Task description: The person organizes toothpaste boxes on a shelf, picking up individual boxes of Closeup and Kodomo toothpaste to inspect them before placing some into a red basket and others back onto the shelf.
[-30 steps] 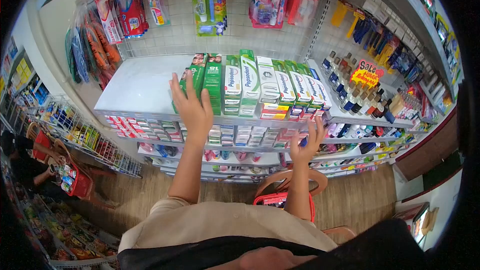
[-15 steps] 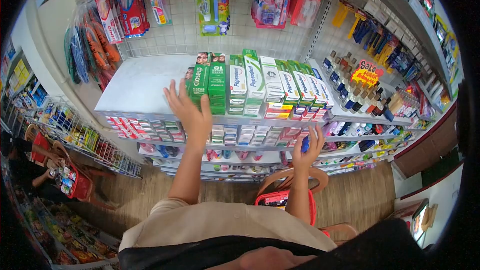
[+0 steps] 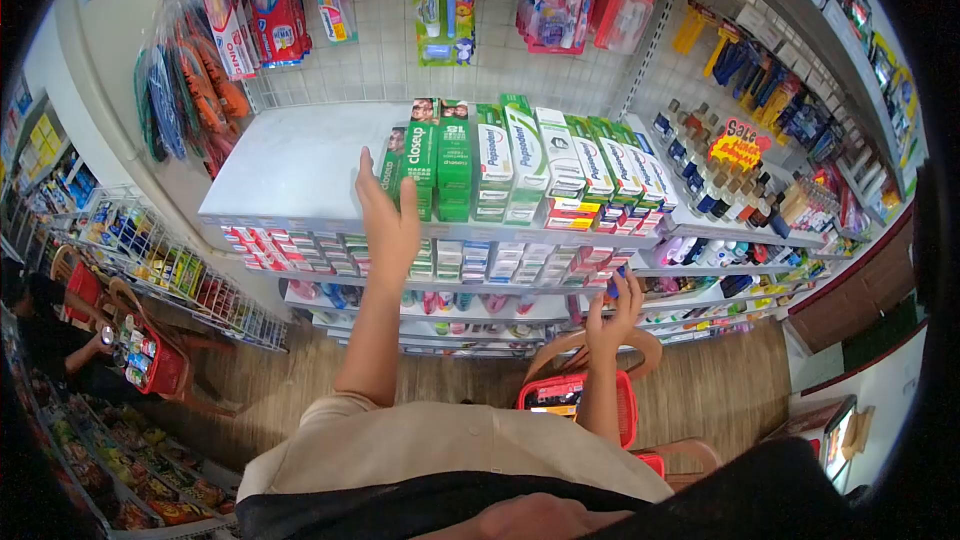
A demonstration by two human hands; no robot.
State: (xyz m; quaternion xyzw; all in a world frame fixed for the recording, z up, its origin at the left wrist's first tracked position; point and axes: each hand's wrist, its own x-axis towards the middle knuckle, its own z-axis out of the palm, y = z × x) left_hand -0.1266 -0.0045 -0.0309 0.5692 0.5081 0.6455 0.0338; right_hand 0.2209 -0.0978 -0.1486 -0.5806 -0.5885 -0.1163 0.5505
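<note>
Closeup boxes | left hand near, fingers apart | right hand near lower shelves, fingers parted

The green Closeup boxes by my open left hand stand side by side on the white shelf, lettering running lengthwise, photos near their tops; I can't tell whether I touch them. Behind my right fingertips a small blue item shows, mostly hidden.

Beige top, short sleeves, bare forearms
</note>
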